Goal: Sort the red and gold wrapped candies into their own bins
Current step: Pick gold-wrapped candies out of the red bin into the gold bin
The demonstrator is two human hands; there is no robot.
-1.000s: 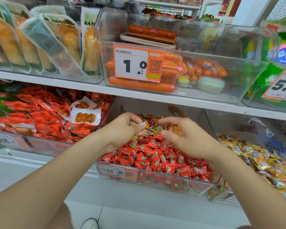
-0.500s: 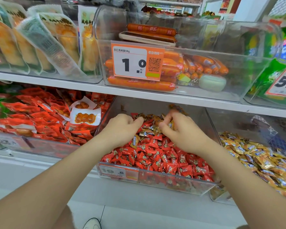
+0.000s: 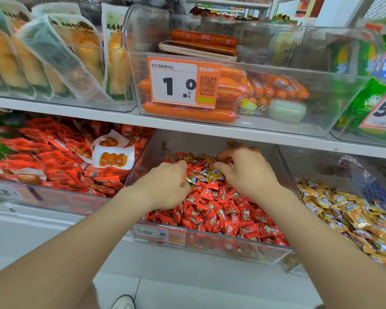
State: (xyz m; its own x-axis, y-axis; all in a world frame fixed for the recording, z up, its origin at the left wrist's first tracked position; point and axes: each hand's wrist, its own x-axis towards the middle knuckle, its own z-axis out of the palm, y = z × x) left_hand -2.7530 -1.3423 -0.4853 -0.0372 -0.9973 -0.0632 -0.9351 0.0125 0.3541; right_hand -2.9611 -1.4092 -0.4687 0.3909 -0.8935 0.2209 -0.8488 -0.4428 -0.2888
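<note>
A heap of red candies fills the clear middle bin on the lower shelf, reaching its front wall. At the back of that heap, stray gold candies lie mixed on top of the red ones. A separate gold candy pile sits in the right bin, just beside the middle bin, with a clear wall between them.

My left hand is over the red heap, knuckles up, fingers curled down into the wrappers at the left edge of the stray gold candies. The fingertips are buried, so I cannot tell whether they grasp anything. My right hand is a little farther back, thumb pointing toward my left hand, fingers bent down into the pile. Here too I cannot tell if a candy is pinched. The two hands are near each other, with the stray gold candies between them. My bare forearms reach in from the bottom corners.

An orange price label is on the middle bin's front. To the left, another clear bin holds red snack packets. Above, across a white shelf board, a clear bin holds orange sausages behind a price card reading 1.0. Pale pouches stand upper left and green packets upper right. The toe of a white shoe shows at the bottom edge.
</note>
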